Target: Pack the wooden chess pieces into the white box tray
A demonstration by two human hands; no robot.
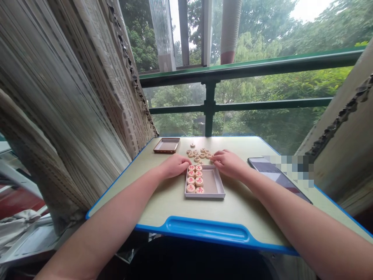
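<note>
A shallow grey box (217, 186) lies on the small desk (233, 210) in front of me, with several round wooden chess pieces (195, 179) with red characters laid in two columns along its left side. More loose pieces (199, 153) lie scattered just behind the box. My left hand (175, 165) rests curled at the box's far left corner, fingers closed near the top pieces. My right hand (229, 161) rests at the box's far right corner, its fingers pinched at the edge of the loose pile; what they hold is hidden.
A brown box lid (167, 145) sits at the desk's far left. A dark phone (276, 175) lies to the right. The desk has a blue rim with a groove (208, 229) at the front. Curtains hang on both sides, a green window rail (250, 68) behind.
</note>
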